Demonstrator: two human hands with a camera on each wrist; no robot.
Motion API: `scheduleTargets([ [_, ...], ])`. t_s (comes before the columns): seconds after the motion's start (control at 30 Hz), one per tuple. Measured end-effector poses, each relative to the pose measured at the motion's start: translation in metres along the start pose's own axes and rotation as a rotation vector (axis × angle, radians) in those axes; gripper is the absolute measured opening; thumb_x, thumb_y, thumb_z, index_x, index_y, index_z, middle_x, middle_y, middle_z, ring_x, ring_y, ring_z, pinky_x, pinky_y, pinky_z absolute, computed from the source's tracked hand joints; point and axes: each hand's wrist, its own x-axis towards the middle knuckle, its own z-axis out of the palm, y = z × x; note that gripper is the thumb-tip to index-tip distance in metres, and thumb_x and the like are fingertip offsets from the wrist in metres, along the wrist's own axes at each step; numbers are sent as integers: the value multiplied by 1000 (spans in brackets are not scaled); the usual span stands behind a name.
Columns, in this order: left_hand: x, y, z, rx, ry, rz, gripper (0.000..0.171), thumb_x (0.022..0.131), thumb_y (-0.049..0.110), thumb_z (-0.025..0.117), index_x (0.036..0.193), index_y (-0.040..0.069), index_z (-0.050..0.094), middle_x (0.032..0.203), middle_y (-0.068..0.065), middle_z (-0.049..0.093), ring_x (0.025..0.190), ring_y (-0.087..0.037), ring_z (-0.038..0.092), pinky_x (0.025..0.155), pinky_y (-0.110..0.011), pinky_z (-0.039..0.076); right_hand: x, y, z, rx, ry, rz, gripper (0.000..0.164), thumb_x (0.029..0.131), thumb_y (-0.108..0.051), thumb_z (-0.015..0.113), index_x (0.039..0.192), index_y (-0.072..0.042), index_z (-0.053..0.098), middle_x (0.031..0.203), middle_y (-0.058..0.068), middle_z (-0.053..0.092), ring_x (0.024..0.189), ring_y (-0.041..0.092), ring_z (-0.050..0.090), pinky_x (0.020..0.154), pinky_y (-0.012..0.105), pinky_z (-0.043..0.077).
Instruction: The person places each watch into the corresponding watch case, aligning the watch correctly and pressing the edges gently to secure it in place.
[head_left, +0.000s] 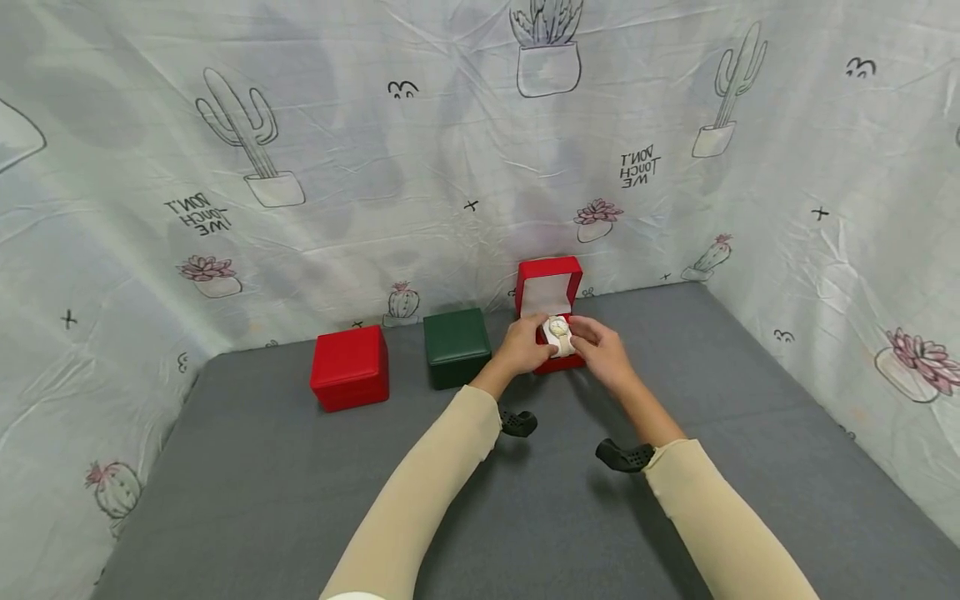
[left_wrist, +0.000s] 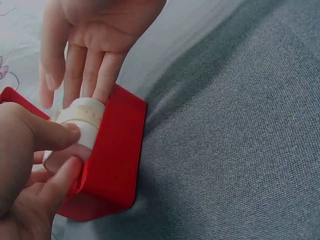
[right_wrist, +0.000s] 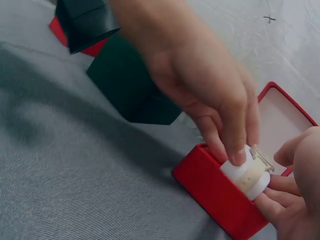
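An open red watch box (head_left: 558,364) holds a white cushion (left_wrist: 90,136) with a cream-strapped watch (head_left: 558,327) wrapped around it. The cushion sits partly above the box's rim. My left hand (head_left: 522,346) pinches the cushion, its thumb (right_wrist: 239,157) pressed on the white end and other fingers reaching down inside the box. From the opposite side my right hand (head_left: 602,354) touches the cushion with extended fingers (right_wrist: 281,185), while its thumb stands apart. The watch face shows in the head view; the wrist views show mainly the strap.
Left of the open box stands a closed dark green box (head_left: 456,346), with a closed red box (head_left: 350,367) farther left. All rest on a grey cloth-covered table (head_left: 247,492). A patterned curtain (head_left: 465,142) rises behind and at both sides.
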Motion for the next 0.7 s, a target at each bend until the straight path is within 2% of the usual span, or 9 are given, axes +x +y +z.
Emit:
scheduleTargets([
  [0.1, 1, 2, 1, 32, -11, 0, 57, 89, 21, 68, 141, 8, 48, 139, -10, 53, 123, -24, 51, 106, -40, 45, 1, 3, 2, -87, 41, -28, 40, 97, -7, 54, 136, 2, 51, 135, 22, 57, 125, 34, 55, 103, 46, 46],
  [0.23, 1, 5, 1, 64, -14, -26, 59, 87, 22, 69, 141, 11, 50, 135, -8, 57, 119, -23, 53, 103, -40, 47, 1, 9, 2, -136, 86, -39, 42, 94, -9, 59, 134, 0, 52, 138, 22, 53, 130, 36, 50, 107, 48, 42],
  [0.33, 0, 8, 2, 126, -1, -51, 59, 85, 24, 70, 140, 14, 52, 134, -6, 59, 119, -24, 51, 103, -41, 45, 0, 13, 3, -121, 77, -1, 48, 93, -10, 60, 138, 0, 47, 144, 24, 47, 135, 38, 45, 109, 49, 40],
  [0.53, -2, 8, 4, 252, -7, -88, 60, 85, 30, 69, 141, 20, 51, 141, -6, 46, 124, -23, 43, 102, -43, 40, 1, 20, 4, -60, 8, 67, 62, 93, -11, 61, 146, 4, 32, 152, 24, 36, 141, 37, 36, 114, 48, 34],
  [0.7, -2, 6, 5, 238, 41, -94, 60, 84, 34, 72, 139, 24, 52, 138, -1, 53, 124, -21, 46, 102, -44, 41, 1, 22, 2, -44, -6, 80, 64, 94, -11, 60, 148, 3, 30, 152, 25, 34, 140, 38, 36, 113, 51, 34],
])
